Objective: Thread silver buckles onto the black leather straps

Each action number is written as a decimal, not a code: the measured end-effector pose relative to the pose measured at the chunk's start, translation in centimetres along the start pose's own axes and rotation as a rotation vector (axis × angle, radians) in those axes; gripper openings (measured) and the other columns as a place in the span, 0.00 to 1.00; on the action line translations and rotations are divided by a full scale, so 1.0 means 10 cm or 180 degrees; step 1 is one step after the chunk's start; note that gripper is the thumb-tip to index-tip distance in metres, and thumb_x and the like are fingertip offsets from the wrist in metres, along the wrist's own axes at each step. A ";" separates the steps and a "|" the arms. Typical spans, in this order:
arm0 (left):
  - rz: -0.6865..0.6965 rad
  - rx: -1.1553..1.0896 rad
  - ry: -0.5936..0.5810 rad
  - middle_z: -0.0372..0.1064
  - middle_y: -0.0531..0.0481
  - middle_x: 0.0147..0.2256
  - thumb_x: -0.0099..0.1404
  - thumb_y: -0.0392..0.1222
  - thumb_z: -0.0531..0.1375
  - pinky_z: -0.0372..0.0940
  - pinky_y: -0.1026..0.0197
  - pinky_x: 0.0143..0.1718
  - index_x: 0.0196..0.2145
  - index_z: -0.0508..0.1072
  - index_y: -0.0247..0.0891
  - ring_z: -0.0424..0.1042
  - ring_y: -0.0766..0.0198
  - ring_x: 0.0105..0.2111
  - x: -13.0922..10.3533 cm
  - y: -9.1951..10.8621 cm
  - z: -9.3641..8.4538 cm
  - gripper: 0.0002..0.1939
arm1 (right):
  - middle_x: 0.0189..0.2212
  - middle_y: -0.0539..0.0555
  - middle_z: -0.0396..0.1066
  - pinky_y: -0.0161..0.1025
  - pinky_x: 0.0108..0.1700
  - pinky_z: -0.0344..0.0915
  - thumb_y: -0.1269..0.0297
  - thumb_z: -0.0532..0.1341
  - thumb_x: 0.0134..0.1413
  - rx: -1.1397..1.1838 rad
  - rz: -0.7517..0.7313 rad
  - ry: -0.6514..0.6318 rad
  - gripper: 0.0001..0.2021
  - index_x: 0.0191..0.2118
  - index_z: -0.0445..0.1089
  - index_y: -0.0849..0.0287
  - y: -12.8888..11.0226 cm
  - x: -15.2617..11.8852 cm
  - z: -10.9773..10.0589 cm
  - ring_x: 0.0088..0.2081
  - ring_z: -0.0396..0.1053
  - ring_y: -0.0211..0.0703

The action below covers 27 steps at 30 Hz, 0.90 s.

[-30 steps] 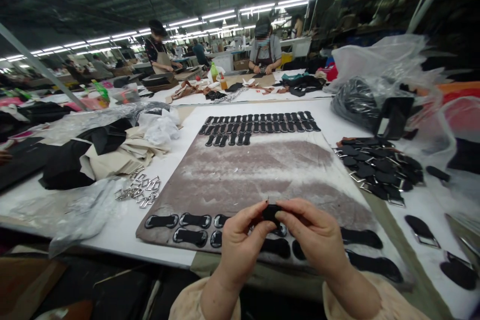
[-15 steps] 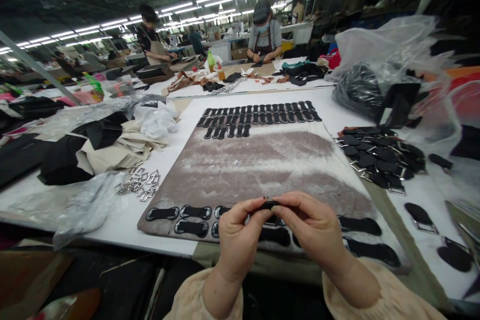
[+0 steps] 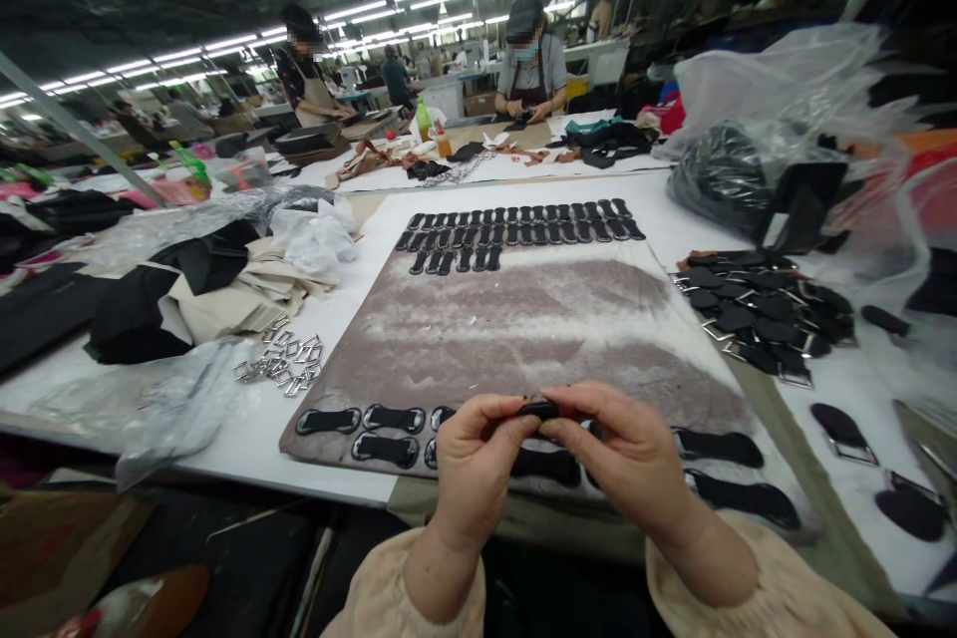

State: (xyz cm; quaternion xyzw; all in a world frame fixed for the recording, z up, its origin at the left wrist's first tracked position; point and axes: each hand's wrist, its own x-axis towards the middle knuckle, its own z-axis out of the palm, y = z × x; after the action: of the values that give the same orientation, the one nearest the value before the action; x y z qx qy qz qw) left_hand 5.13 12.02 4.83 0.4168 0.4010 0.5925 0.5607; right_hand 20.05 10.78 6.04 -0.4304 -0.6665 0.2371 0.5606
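Observation:
Between my two hands is a small black tab [image 3: 539,410], pinched by the thumbs and fingers over the near part of a brown padded board [image 3: 449,339]. My left hand [image 3: 478,459] grips its left end and my right hand [image 3: 620,444] its right end. Fingers cover most of the tab, so its full shape is hidden. Below and around the hands lie several black dumbbell-shaped pieces, such as one at the left [image 3: 394,418] and one at the right [image 3: 740,498], with shiny rims at some ends. Some are partly behind my hands.
Rows of black pieces [image 3: 523,224] lie at the board's far edge. A heap of black tabs with metal buckles [image 3: 763,309] lies right; loose metal buckles [image 3: 288,354] lie left. Plastic bags [image 3: 778,110] and black and beige cloth [image 3: 201,299] flank the board. Co-workers [image 3: 530,70] are beyond.
My hands keep their pinch on the black tab, which has tilted slightly and shows a little more of its surface. The view has shifted slightly.

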 end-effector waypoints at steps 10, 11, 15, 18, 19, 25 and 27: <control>0.0096 0.0358 -0.0178 0.74 0.54 0.27 0.54 0.33 0.66 0.67 0.69 0.33 0.27 0.77 0.38 0.72 0.69 0.29 0.01 0.05 0.01 0.02 | 0.31 0.51 0.71 0.36 0.33 0.65 0.74 0.64 0.57 -0.0105 -0.0219 -0.0053 0.09 0.43 0.74 0.57 -0.02 -0.02 -0.04 0.32 0.69 0.39; 0.0065 0.0336 -0.0192 0.74 0.54 0.27 0.54 0.34 0.66 0.67 0.68 0.34 0.27 0.77 0.38 0.72 0.69 0.30 0.01 0.05 0.01 0.02 | 0.30 0.51 0.71 0.36 0.33 0.65 0.74 0.64 0.57 -0.0146 -0.0211 -0.0058 0.07 0.41 0.74 0.58 -0.03 -0.01 -0.04 0.31 0.68 0.40; -0.0263 0.0012 -0.0261 0.75 0.53 0.28 0.54 0.36 0.67 0.67 0.68 0.35 0.29 0.78 0.38 0.72 0.69 0.30 0.01 0.01 0.02 0.03 | 0.29 0.51 0.70 0.38 0.33 0.63 0.74 0.62 0.58 -0.0332 -0.0170 -0.0102 0.05 0.37 0.73 0.59 -0.08 0.02 -0.06 0.31 0.67 0.40; -0.0526 -0.0262 -0.0358 0.76 0.51 0.31 0.53 0.36 0.68 0.68 0.66 0.37 0.32 0.78 0.38 0.73 0.67 0.32 0.01 0.00 0.02 0.06 | 0.29 0.51 0.69 0.39 0.33 0.63 0.75 0.60 0.58 -0.0335 -0.0244 -0.0092 0.06 0.39 0.72 0.58 -0.09 0.01 -0.07 0.31 0.67 0.42; -0.0555 -0.0289 -0.0400 0.76 0.51 0.31 0.53 0.36 0.68 0.67 0.66 0.38 0.32 0.78 0.38 0.73 0.67 0.33 0.01 -0.01 0.02 0.06 | 0.29 0.51 0.69 0.39 0.33 0.63 0.75 0.60 0.58 -0.0316 -0.0286 -0.0087 0.07 0.39 0.72 0.57 -0.09 0.01 -0.07 0.31 0.67 0.42; -0.0331 -0.0076 -0.0443 0.72 0.53 0.28 0.57 0.37 0.66 0.64 0.67 0.36 0.29 0.77 0.37 0.69 0.68 0.31 0.00 -0.02 -0.02 0.01 | 0.30 0.51 0.69 0.38 0.33 0.63 0.76 0.60 0.58 -0.0210 -0.0311 -0.0138 0.08 0.40 0.72 0.57 -0.07 -0.02 -0.03 0.31 0.66 0.41; -0.0247 0.0006 -0.0329 0.71 0.53 0.28 0.58 0.37 0.65 0.63 0.67 0.36 0.30 0.77 0.38 0.68 0.68 0.31 -0.01 -0.03 -0.02 0.02 | 0.30 0.50 0.69 0.37 0.34 0.63 0.75 0.60 0.59 -0.0214 -0.0192 -0.0140 0.08 0.42 0.72 0.56 -0.05 -0.03 0.00 0.32 0.67 0.40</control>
State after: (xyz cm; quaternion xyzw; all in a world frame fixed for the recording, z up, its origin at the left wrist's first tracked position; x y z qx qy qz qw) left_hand 4.99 11.94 4.51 0.4316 0.3879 0.5476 0.6028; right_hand 19.87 10.26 6.28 -0.4234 -0.6989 0.2070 0.5380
